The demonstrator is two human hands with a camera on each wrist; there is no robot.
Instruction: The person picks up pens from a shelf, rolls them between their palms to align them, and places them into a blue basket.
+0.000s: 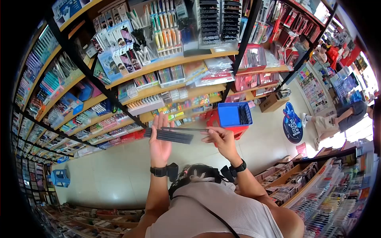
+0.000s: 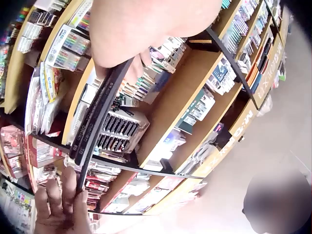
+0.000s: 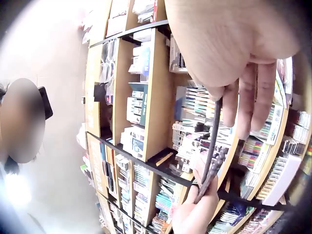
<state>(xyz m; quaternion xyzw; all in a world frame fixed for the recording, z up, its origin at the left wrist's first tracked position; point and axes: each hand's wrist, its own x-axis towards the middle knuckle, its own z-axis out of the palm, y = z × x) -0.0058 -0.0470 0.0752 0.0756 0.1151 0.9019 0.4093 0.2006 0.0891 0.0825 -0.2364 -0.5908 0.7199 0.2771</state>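
My left hand (image 1: 160,146), palm toward the camera, holds a flat row of several dark pencils (image 1: 176,136) under its thumb. My right hand (image 1: 223,142) pinches the end of a single dark pencil (image 1: 184,129), whose other end reaches to the left hand just above the row. In the left wrist view, pale lettering such as "8B" shows on the dark pencils (image 2: 84,131). The right wrist view has the single pencil (image 3: 212,139) coming down from my right thumb and fingers, over the left fingers (image 3: 199,207) and the ends of the row.
Beyond my hands, a blue basket (image 1: 229,114) with dark pencils in it sits on a red stool (image 1: 239,134). Stationery shelves (image 1: 158,65) curve ahead and left. More pen racks (image 1: 317,194) stand behind right. A blue stool (image 1: 60,178) is at left; another person (image 1: 337,119) is at right.
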